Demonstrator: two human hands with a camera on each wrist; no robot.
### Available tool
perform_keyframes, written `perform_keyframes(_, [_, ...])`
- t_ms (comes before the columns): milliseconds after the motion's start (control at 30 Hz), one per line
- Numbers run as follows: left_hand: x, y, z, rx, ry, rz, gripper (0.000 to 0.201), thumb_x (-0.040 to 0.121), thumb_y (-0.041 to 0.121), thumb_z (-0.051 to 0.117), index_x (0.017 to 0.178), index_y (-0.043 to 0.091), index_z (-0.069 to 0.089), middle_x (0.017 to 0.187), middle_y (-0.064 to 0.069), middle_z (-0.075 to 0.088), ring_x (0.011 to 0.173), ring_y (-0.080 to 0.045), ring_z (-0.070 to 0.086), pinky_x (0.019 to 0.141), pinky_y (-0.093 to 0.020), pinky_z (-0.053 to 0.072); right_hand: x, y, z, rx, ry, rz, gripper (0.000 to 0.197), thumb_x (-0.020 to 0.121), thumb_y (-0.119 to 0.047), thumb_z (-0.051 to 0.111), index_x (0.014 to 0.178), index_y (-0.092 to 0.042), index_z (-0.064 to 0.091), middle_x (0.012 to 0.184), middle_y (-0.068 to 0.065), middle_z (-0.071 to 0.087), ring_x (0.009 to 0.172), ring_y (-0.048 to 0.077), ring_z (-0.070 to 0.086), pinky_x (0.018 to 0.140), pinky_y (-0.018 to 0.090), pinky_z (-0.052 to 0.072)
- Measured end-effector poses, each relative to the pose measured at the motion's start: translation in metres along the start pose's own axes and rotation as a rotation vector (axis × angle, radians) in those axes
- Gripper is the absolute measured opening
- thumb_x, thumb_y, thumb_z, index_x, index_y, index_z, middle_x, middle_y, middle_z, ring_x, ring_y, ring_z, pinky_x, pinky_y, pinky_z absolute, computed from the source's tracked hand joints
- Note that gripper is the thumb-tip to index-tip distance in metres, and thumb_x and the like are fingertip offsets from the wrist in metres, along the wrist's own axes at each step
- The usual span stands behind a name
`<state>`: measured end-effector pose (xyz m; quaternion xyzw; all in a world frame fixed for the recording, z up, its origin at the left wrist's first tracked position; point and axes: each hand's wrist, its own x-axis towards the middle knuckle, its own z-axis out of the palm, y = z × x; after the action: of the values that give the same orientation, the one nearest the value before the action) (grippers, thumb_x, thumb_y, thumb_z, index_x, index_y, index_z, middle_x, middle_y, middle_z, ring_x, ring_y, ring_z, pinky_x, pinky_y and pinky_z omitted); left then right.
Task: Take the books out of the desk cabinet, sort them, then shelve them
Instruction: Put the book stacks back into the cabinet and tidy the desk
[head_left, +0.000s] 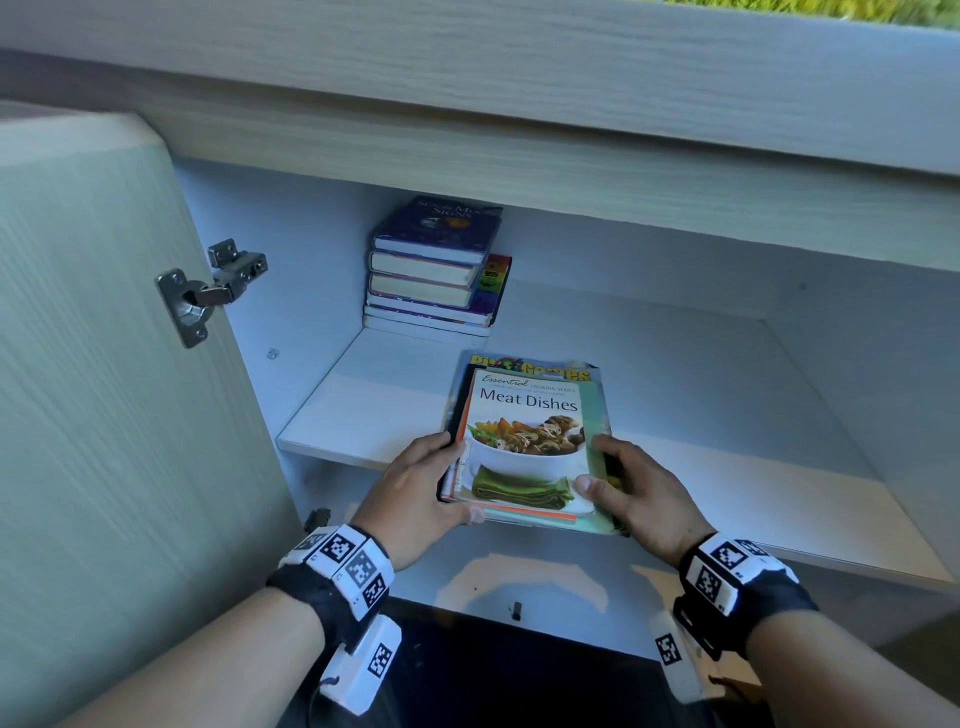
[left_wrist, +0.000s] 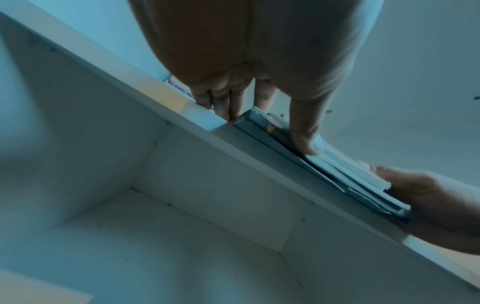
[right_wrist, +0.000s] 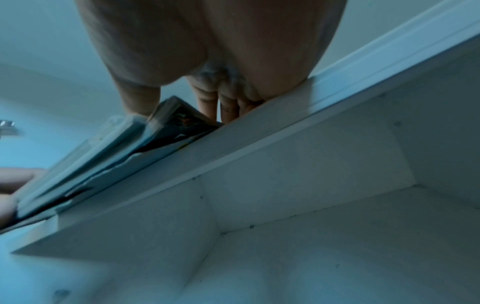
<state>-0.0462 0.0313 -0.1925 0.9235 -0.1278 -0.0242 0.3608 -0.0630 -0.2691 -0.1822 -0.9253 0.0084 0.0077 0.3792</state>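
The cabinet door (head_left: 104, 322) stands open, left of the white shelf (head_left: 363, 405). Two stacks of books lie on that shelf. At its back left, the rear stack (head_left: 434, 270) holds about six books, though the lowest ones blur together. At the shelf's front edge, the front stack (head_left: 524, 441), topped by a "Meat Dishes" cookbook, shows at least three covers. The left hand (head_left: 415, 493) grasps its left side, thumb on top; the right hand (head_left: 639, 493) grasps its right side likewise.
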Motion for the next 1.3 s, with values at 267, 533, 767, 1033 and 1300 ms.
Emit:
perform_keyframes(267, [-0.003,-0.01,-0.009,0.126,0.013,0.005,0.087,0.079,0.059,0.074,0.155,0.034,0.038,0.161,0.008,0.035,0.148,-0.014,0.026,0.123,-0.035,0.021,-0.003,-0.004,-0.003,-0.063,-0.052,0.008,0.078,0.071,-0.082,0.052,0.139,-0.043,0.052,0.153,-0.011,0.05,0.13,0.015,0.053,0.11,0.039,0.046])
perform_keyframes(533, [0.009,0.0,-0.004,0.169,-0.029,0.058,0.085,0.079,0.062,0.072,0.153,0.033,0.041,0.158,0.007,0.042,0.144,-0.017,0.036,0.121,-0.038,0.028,-0.027,0.0,-0.018,-0.323,-0.209,-0.089,0.122,0.057,-0.101,0.049,0.156,-0.032,0.033,0.158,-0.014,0.036,0.143,0.013,0.041,0.118,0.039,0.039])
perform_keyframes(767, [0.027,0.029,0.013,0.176,-0.055,0.106,0.079,0.083,0.054,0.071,0.152,0.029,0.043,0.156,0.007,0.045,0.142,-0.018,0.038,0.12,-0.038,0.026,-0.029,0.019,-0.038,-0.502,-0.177,-0.031,0.136,0.047,-0.108,0.03,0.157,-0.029,0.034,0.168,-0.001,0.026,0.151,0.019,0.032,0.12,0.035,0.034])
perform_keyframes(1033, [0.066,0.047,0.02,0.32,-0.117,0.002,0.077,0.086,0.058,0.059,0.153,0.027,0.035,0.158,0.004,0.04,0.144,-0.025,0.036,0.119,-0.055,0.025,0.02,0.011,-0.05,-0.554,-0.225,-0.045,0.065,0.084,-0.064,0.067,0.141,-0.039,0.05,0.133,-0.003,0.058,0.115,0.018,0.058,0.096,0.032,0.047])
perform_keyframes(1300, [0.062,0.033,-0.012,0.52,-0.297,-0.288,0.103,0.079,0.08,0.046,0.16,0.026,0.011,0.17,-0.006,-0.001,0.156,-0.038,-0.001,0.11,-0.079,0.011,0.071,0.002,-0.049,-0.584,-0.264,-0.016,0.064,0.091,-0.055,0.063,0.148,-0.034,0.043,0.145,0.002,0.055,0.121,0.022,0.058,0.102,0.033,0.047])
